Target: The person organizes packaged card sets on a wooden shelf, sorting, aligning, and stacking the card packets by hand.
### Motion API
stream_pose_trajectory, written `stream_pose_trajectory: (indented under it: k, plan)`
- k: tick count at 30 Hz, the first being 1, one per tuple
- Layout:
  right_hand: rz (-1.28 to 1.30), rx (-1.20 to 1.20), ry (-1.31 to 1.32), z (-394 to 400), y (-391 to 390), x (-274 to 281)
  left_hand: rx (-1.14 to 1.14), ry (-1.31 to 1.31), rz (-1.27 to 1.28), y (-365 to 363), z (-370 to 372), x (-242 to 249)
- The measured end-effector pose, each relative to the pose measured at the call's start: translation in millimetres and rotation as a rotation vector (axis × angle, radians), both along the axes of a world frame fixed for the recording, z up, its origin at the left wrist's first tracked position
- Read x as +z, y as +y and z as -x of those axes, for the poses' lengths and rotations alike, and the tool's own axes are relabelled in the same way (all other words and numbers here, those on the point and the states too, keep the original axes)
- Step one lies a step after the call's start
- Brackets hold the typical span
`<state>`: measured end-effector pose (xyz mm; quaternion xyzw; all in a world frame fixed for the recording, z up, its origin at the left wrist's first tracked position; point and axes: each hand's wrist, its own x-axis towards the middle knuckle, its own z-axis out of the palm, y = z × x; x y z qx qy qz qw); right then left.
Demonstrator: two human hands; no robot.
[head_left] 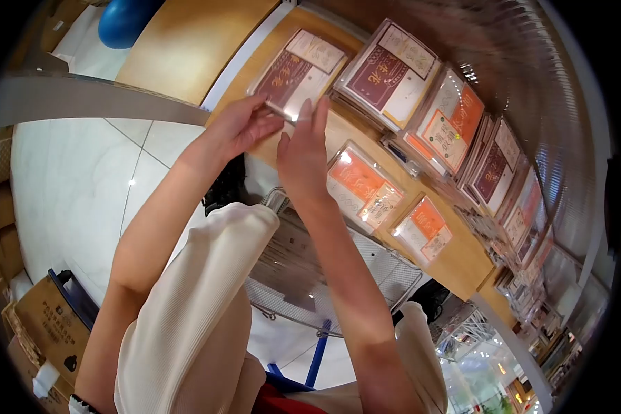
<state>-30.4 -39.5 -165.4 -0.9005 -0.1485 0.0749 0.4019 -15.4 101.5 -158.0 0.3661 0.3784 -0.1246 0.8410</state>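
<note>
A flat maroon-and-white packet (298,74) in shiny clear wrap lies on the wooden shelf (261,69). My left hand (238,127) is at its near left corner, with the thumb and fingers closed about the edge. At the packet's near edge is my right hand (302,155), fingers stretched out and apart, fingertips touching or nearly touching the wrap. Right beside it stands a stack of similar maroon-and-white packets (386,79). An orange-and-white packet (362,186) and a smaller orange packet (424,229) lie flat nearer to me.
Further stacks hold orange packets (450,127) and maroon packets (493,169) along the shelf's back. Below my arms, a wire mesh basket (338,293) holds flat wrapped items. Cardboard boxes (52,328) stand on the tiled floor at left. A blue round object (125,24) sits at upper left.
</note>
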Motion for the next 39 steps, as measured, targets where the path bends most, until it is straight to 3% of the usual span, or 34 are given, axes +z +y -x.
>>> stream_pose_trajectory:
  k: [4, 5, 8, 11, 14, 15, 17, 19, 23, 25, 26, 28, 29, 32, 35, 38, 39]
  plan:
    - [0.025, 0.244, -0.043, -17.8, -24.3, 60.8, -0.059, -0.230, 0.138, 0.0, -36.2, -23.2]
    - [0.018, 0.164, -0.258, -23.6, -29.7, 69.8, -0.093, -0.211, 0.136, -4.3, -43.3, -17.5]
    - [0.396, -0.115, -0.581, -52.7, -42.0, 86.0, -0.168, -0.169, 0.084, -10.6, -52.4, -16.9]
    - [0.610, -0.172, -0.498, -76.3, -66.6, 52.3, -0.170, -0.146, -0.081, -15.8, -40.3, -8.2]
    - [0.627, -0.025, -0.441, -90.7, -86.4, 49.9, -0.121, -0.200, -0.105, -21.9, -24.3, -0.4]
    - [0.591, -0.038, -0.473, -92.7, -89.3, 53.2, -0.148, -0.251, -0.096, -23.2, -19.8, 5.1]
    - [0.175, -0.232, -0.135, -96.7, -93.0, 95.0, -0.203, -0.358, -0.082, -24.0, -15.2, 25.9]
    - [-0.075, -0.336, -0.077, -86.9, -95.5, 118.6, -0.324, -0.483, 0.020, -25.0, -11.6, 60.7]
    - [-0.087, -0.141, -0.703, -69.3, -74.6, 103.7, -0.369, -0.782, 0.152, -43.7, 1.8, 91.0]
    - [0.179, 0.075, -0.609, -54.2, -48.1, 104.0, -0.386, -0.546, -0.157, -44.4, 1.5, 95.6]
    - [0.141, 0.150, -0.571, -49.2, -42.5, 98.4, -0.393, -0.427, -0.310, -42.6, 0.9, 96.5]
    - [0.065, 0.302, -0.493, -42.3, -39.5, 79.9, -0.083, -0.440, -0.170, -27.3, -8.8, 61.1]
    - [0.088, 0.244, -0.514, -45.7, -41.9, 77.2, 0.068, -0.441, -0.094, -15.8, -17.2, 39.9]
    - [0.191, 0.098, -0.561, -64.6, -51.4, 66.7, 0.000, -0.362, -0.117, 12.3, -45.1, 26.9]
    - [0.374, 0.025, -0.580, -88.1, -65.4, 49.0, -0.166, -0.261, -0.297, 8.6, -63.1, 11.3]
    - [0.647, 0.009, -0.566, -107.4, -73.3, 22.0, -0.598, -0.073, -0.566, 11.3, -62.0, 6.0]
    - [0.632, 0.027, -0.539, -108.2, -74.3, 26.6, -0.713, -0.056, -0.617, 10.6, -61.4, 6.8]
